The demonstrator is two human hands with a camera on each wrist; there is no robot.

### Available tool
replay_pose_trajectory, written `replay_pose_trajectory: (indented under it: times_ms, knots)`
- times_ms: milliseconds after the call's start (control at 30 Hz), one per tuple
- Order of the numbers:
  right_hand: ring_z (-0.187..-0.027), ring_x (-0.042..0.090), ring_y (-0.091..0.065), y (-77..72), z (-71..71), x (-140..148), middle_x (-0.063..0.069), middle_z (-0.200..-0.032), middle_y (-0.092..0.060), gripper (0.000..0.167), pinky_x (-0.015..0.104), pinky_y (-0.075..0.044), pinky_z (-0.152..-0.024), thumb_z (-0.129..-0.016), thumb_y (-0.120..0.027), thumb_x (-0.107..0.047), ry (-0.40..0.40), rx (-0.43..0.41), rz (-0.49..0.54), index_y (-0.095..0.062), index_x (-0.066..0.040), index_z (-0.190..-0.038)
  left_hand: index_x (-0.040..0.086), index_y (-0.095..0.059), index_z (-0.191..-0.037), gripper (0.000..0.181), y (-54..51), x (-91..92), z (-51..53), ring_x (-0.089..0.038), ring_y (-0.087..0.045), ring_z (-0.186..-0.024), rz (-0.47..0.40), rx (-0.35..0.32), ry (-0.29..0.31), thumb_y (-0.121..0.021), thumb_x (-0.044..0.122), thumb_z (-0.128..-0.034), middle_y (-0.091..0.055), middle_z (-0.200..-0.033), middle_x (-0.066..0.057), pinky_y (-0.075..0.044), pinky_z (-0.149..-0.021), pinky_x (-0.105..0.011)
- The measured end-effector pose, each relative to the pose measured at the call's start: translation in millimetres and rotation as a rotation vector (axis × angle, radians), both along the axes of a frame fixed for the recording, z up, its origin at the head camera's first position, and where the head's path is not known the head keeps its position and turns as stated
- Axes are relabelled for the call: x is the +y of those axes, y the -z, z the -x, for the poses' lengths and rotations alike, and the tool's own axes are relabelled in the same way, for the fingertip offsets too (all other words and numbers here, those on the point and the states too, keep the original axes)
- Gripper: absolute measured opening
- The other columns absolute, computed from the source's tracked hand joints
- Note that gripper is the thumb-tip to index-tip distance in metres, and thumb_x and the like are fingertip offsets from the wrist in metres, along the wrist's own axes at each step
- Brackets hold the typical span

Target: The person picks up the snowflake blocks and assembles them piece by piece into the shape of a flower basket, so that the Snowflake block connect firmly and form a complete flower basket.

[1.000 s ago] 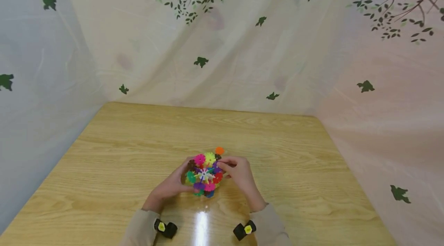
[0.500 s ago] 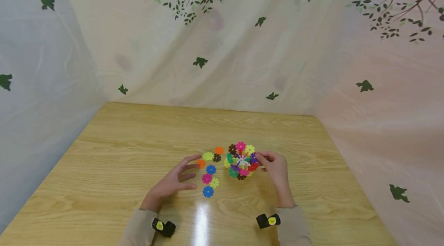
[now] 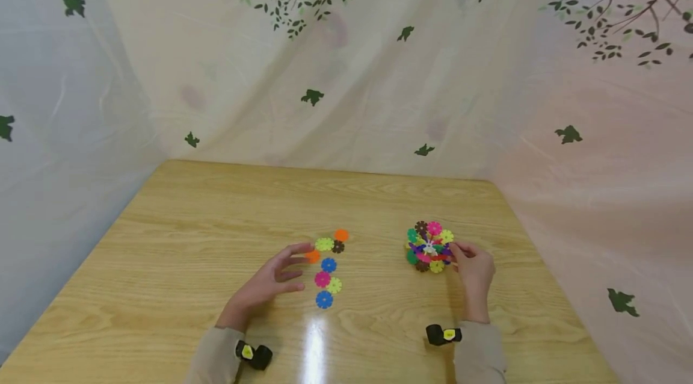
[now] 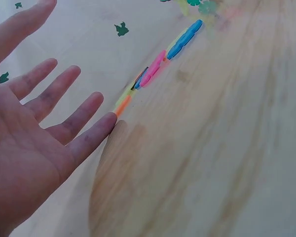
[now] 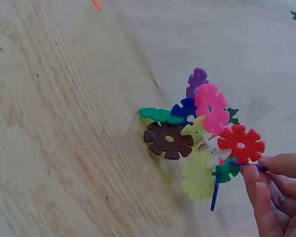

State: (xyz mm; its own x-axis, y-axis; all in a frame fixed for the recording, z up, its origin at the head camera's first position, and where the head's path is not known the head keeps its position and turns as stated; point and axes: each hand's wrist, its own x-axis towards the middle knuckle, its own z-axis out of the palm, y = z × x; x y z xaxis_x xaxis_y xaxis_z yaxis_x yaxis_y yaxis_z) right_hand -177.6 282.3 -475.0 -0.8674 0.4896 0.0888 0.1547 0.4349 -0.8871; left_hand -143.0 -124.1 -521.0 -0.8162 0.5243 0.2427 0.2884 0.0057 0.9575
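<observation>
A ball-like cluster of interlocked snowflake discs (image 3: 430, 247) in many colours is at the right of the table in the head view. My right hand (image 3: 473, 269) pinches a purple disc (image 5: 259, 167) at its edge between thumb and fingers; the right wrist view shows the notched discs around a white centre piece. On the left, my left hand (image 3: 271, 278) has its fingers spread and holds nothing. Its fingertips are beside an orange disc (image 3: 313, 256), which they partly hide. In the left wrist view the palm (image 4: 24, 153) faces the camera.
Several loose discs lie flat in the middle: blue (image 3: 324, 300), magenta (image 3: 322, 279), yellow-green (image 3: 325, 244), brown (image 3: 338, 246) and orange (image 3: 341, 235). The wooden table (image 3: 216, 203) meets a leaf-printed cloth (image 3: 368, 119) at its back and sides.
My right hand has carried the disc cluster from the middle to the right. My left hand has let go of it and stayed near its spot, uncovering the loose discs.
</observation>
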Motion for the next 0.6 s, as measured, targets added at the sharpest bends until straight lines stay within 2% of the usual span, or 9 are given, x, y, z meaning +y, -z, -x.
replay_pose_trajectory:
  times_ms: [133, 233, 333, 400, 467, 533, 600]
  knots:
    - [-0.059, -0.002, -0.062, 3.9, 1.7, 4.8, 0.021, -0.096, -0.072, 0.026, 0.021, -0.058, -0.054, -0.093, -0.065, -0.018, -0.010, -0.019, 0.009, -0.070, 0.004, -0.107, -0.003, -0.027, -0.148, 0.068, 0.2, 1.2, 0.3, -0.051, -0.038, -0.133, 0.009, -0.019, -0.024, -0.062, -0.003, -0.0893, -0.033, -0.150, -0.028, -0.042, -0.109, -0.054]
    - [-0.062, 0.002, -0.064, 5.1, 0.6, 5.6, 0.022, -0.096, -0.072, 0.028, 0.021, -0.058, -0.054, -0.094, -0.064, -0.018, -0.017, -0.021, 0.014, -0.069, 0.005, -0.108, -0.004, -0.029, -0.147, 0.065, -0.4, 1.6, 1.1, -0.051, -0.040, -0.131, 0.029, -0.026, -0.052, -0.061, 0.000, -0.0906, -0.036, -0.148, -0.028, -0.048, -0.106, -0.044]
    - [-0.063, 0.001, -0.062, 3.6, -3.6, 2.7, 0.023, -0.098, -0.069, 0.032, 0.019, -0.057, -0.053, -0.094, -0.063, -0.021, 0.023, -0.013, 0.007, -0.067, 0.005, -0.112, -0.004, -0.033, -0.145, 0.061, -1.0, 0.9, 2.8, -0.050, -0.042, -0.130, 0.061, -0.028, -0.093, -0.062, 0.002, -0.0911, -0.038, -0.147, -0.028, -0.052, -0.101, -0.031]
    - [-0.063, -0.002, -0.057, 3.0, -6.8, -3.5, 0.023, -0.097, -0.068, 0.032, 0.014, -0.054, -0.051, -0.094, -0.064, -0.021, 0.071, 0.026, -0.024, -0.067, 0.005, -0.112, -0.004, -0.035, -0.144, 0.059, -1.0, -0.1, 4.6, -0.049, -0.044, -0.129, 0.085, -0.041, -0.132, -0.062, 0.004, -0.0918, -0.039, -0.147, -0.028, -0.053, -0.097, -0.025]
    - [-0.065, -0.002, -0.052, 2.5, -9.9, -15.3, 0.022, -0.095, -0.067, 0.029, 0.009, -0.048, -0.051, -0.093, -0.065, -0.019, 0.096, 0.091, -0.069, -0.068, 0.005, -0.109, -0.004, -0.037, -0.143, 0.057, -0.7, -0.4, 7.0, -0.048, -0.047, -0.128, 0.099, -0.083, -0.177, -0.062, 0.006, -0.0920, -0.040, -0.146, -0.027, -0.054, -0.094, -0.023]
    - [-0.067, 0.000, -0.051, 2.0, -12.4, -32.6, 0.021, -0.093, -0.069, 0.023, 0.006, -0.043, -0.053, -0.091, -0.067, -0.015, 0.066, 0.148, -0.134, -0.069, 0.004, -0.104, -0.005, -0.038, -0.142, 0.055, -0.9, 0.5, 9.9, -0.045, -0.050, -0.124, 0.095, -0.148, -0.220, -0.061, 0.004, -0.0922, -0.040, -0.145, -0.028, -0.057, -0.091, -0.026]
    - [-0.067, 0.005, -0.055, 1.7, -13.9, -52.9, 0.020, -0.089, -0.071, 0.016, 0.008, -0.044, -0.055, -0.089, -0.068, -0.010, -0.038, 0.187, -0.182, -0.070, 0.003, -0.099, -0.004, -0.038, -0.142, 0.055, -1.4, 3.4, 13.6, -0.040, -0.055, -0.118, 0.091, -0.210, -0.257, -0.059, 0.001, -0.0921, -0.041, -0.144, -0.028, -0.059, -0.087, -0.030]
